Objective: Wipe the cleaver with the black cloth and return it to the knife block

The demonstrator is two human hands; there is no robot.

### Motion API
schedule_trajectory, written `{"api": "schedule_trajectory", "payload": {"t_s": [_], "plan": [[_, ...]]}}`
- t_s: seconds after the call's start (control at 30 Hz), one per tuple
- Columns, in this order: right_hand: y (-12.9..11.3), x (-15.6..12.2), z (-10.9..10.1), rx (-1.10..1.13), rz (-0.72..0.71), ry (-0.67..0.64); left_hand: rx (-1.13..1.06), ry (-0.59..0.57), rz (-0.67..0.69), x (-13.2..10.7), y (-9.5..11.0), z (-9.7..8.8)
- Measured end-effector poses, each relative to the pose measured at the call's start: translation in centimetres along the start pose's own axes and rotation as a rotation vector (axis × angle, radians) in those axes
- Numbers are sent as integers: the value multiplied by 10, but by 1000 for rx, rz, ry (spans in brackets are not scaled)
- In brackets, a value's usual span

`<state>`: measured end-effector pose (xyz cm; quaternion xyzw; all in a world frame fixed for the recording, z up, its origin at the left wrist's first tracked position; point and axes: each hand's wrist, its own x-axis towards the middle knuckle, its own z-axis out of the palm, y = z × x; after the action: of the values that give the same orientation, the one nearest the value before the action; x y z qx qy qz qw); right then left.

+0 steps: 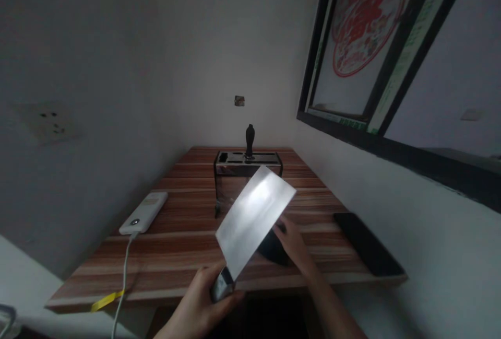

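Observation:
My left hand [199, 305] is closed round the handle of a steel cleaver [254, 219], whose broad shiny blade tilts up and to the right above the wooden table [176, 245]. My right hand [293, 247] reaches under the blade and rests on a dark object [272, 250] lying on the table; its fingers are mostly hidden by the blade. Behind the blade stands a metal knife rack [242, 169] with one black knife handle [249, 140] sticking up from it.
A white power bank [144, 212] lies at the table's left, its white cable [123, 276] running off the front edge. A black phone [366, 242] lies at the right edge. Walls close in on the left, back and right, and a dark-framed window [391, 67] fills the right wall.

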<state>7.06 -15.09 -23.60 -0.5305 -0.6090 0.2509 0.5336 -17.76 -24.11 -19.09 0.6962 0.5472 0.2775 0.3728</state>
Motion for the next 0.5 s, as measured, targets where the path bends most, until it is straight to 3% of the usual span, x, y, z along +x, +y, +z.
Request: {"api": "schedule_trajectory", "payload": {"t_s": [0.1, 0.2, 0.4, 0.5], "plan": [[2, 0, -1, -2, -4, -1, -29, 92, 10, 1, 2, -2], [7, 2, -3, -10, -5, 9, -14, 173, 102, 6, 8, -19], [11, 3, -11, -8, -20, 48, 289, 147, 161, 32, 32, -74], [13, 3, -13, -1, -29, 50, 326, 158, 163, 34, 37, -85]]}}
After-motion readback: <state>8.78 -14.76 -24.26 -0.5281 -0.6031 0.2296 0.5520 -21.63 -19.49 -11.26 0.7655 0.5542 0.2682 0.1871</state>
